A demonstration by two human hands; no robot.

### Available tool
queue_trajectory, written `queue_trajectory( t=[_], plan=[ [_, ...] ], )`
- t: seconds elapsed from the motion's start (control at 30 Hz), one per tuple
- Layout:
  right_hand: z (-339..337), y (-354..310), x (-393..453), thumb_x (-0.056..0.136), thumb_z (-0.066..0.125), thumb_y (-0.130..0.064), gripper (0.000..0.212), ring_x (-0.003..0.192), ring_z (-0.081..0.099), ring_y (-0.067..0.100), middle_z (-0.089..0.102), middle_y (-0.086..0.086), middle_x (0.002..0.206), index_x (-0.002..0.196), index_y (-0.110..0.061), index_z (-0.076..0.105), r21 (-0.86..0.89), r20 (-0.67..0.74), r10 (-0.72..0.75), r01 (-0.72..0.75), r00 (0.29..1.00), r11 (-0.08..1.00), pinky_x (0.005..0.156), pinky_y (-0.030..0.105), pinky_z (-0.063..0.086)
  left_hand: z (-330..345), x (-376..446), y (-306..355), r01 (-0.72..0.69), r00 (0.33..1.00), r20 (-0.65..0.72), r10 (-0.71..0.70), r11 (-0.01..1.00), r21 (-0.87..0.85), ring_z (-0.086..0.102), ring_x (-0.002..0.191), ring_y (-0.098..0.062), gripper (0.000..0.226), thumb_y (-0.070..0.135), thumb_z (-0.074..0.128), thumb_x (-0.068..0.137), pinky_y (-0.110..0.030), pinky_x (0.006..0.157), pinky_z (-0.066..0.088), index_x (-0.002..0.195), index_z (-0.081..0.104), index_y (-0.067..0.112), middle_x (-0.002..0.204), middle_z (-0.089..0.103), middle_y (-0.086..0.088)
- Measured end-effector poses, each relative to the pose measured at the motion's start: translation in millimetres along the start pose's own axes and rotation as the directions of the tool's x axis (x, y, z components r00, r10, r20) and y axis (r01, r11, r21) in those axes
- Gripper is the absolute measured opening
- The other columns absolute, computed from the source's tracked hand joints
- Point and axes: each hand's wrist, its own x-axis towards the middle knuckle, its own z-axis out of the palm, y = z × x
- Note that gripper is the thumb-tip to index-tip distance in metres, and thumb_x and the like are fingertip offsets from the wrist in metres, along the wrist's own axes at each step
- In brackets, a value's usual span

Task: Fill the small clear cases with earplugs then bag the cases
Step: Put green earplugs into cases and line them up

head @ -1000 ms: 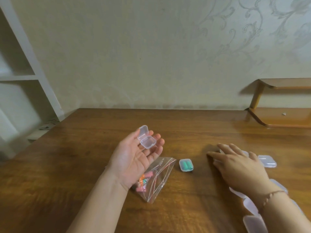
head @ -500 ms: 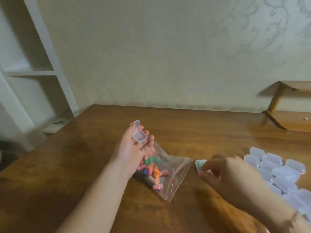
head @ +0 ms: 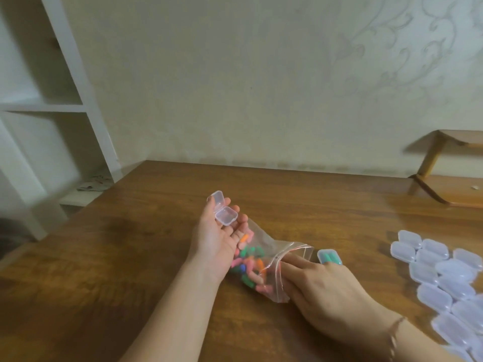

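- Brown wooden table (head: 156, 257) against a pale patterned wall (head: 261, 74); white shelf (head: 52, 105) at left
- Left hand (head: 217, 239), palm up, fingers relaxed, carries an open clear case (head: 225, 216)
- Right hand (head: 321, 291) has its fingers inside the zip bag (head: 271, 265) of earplugs (head: 248, 265); grip cannot be told

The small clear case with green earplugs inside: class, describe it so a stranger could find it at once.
Start at the brown wooden table and find the clear zip bag of coloured earplugs near its middle. Just right of the bag's red-lined mouth, beyond the right hand, lies a small clear plastic case. Unlike the pile of empty clear cases further right, it holds green earplugs.
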Motion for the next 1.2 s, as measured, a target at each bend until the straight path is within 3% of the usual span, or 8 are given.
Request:
queue_trajectory(
  t=[0.07,0.17,0.33,0.5,0.57,0.73,1.0,1.2],
  plan=[
    [1,0,7,0.092,0.036,-0.041,0.022,0.048,0.026,0.008,0.030,-0.015,0.073,0.075,-0.037,0.023,-0.061,-0.063,-0.027,0.023,0.998,0.998,0.039,0.031,0.037,0,-1,0,0.003,1.000,0.001,-0.003,1.000,0.012,0.064,0.095,-0.025,0.037,0.041,0.053,0.098,-0.036,0.085,0.055,0.115,0.064,0.010,0.109,0.064,-0.014],
    [7,2,16,0.087,0.046,-0.044,0.030,0.038,0.041,0.013,0.039,-0.011,0.061,0.067,-0.032,0.027,-0.097,-0.112,-0.056,0.045,0.992,0.994,0.032,0.031,0.031,0,-2,0,0.004,1.000,-0.002,-0.004,0.999,0.041,0.065,0.097,-0.026,0.036,0.041,0.053,0.099,-0.037,0.086,0.055,0.114,0.064,0.011,0.110,0.064,-0.015],
    [7,-4,24,0.080,0.041,-0.060,0.044,0.028,0.038,0.013,0.046,-0.009,0.047,0.051,-0.028,0.043,-0.215,-0.136,-0.050,0.020,0.989,0.976,0.031,0.024,0.010,1,-4,0,-0.014,1.000,0.006,0.013,0.997,0.077,0.065,0.098,-0.027,0.036,0.042,0.051,0.100,-0.037,0.087,0.055,0.114,0.064,0.011,0.112,0.065,-0.017],
    [-7,-2,10,0.069,0.069,-0.047,0.015,0.042,0.054,0.008,0.061,-0.018,0.059,0.068,-0.035,0.063,-0.123,-0.217,0.056,-0.084,0.975,0.989,0.031,0.017,0.028,2,-5,2,-0.035,0.999,-0.008,0.036,0.994,0.101,0.066,0.099,-0.028,0.036,0.042,0.052,0.099,-0.039,0.090,0.055,0.112,0.065,0.011,0.113,0.066,-0.017],
    [-22,3,1,0.070,0.073,-0.047,0.012,0.044,0.053,-0.004,0.061,-0.030,0.063,0.080,-0.043,0.069,0.020,-0.241,0.130,-0.129,0.962,0.991,0.039,0.003,0.022,3,-8,3,-0.040,0.999,0.020,0.038,0.995,0.091,0.066,0.099,-0.028,0.037,0.041,0.052,0.099,-0.038,0.090,0.055,0.113,0.066,0.010,0.112,0.067,-0.016],
    [-44,6,-5,0.085,0.069,-0.035,0.006,0.052,0.058,0.002,0.061,-0.038,0.075,0.089,-0.039,0.071,0.394,-0.358,0.228,-0.075,0.905,0.916,0.043,0.008,0.037,9,-27,-6,-0.002,0.981,0.194,-0.024,0.991,0.131,0.066,0.085,-0.025,0.046,0.043,0.053,0.096,-0.036,0.082,0.054,0.118,0.067,0.004,0.098,0.068,-0.015],
    [-24,-9,7,0.082,0.065,-0.040,0.014,0.047,0.047,-0.002,0.060,-0.027,0.072,0.094,-0.035,0.072,0.311,-0.526,0.279,-0.123,0.804,0.942,0.045,0.022,0.046,11,-49,-29,0.072,0.907,0.381,-0.182,0.956,0.284,0.071,0.082,-0.020,0.052,0.047,0.051,0.095,-0.033,0.074,0.056,0.117,0.071,0.005,0.095,0.071,-0.013],
    [-21,-15,12,0.078,0.068,-0.037,0.012,0.053,0.041,-0.008,0.068,-0.021,0.076,0.087,-0.031,0.074,0.267,-0.509,0.263,-0.140,0.820,0.953,0.046,0.009,0.037,11,-50,-30,0.096,0.896,0.387,-0.216,0.947,0.307,0.072,0.098,-0.025,0.053,0.048,0.049,0.095,-0.034,0.078,0.057,0.120,0.069,0.006,0.104,0.073,-0.016]
  ],
)
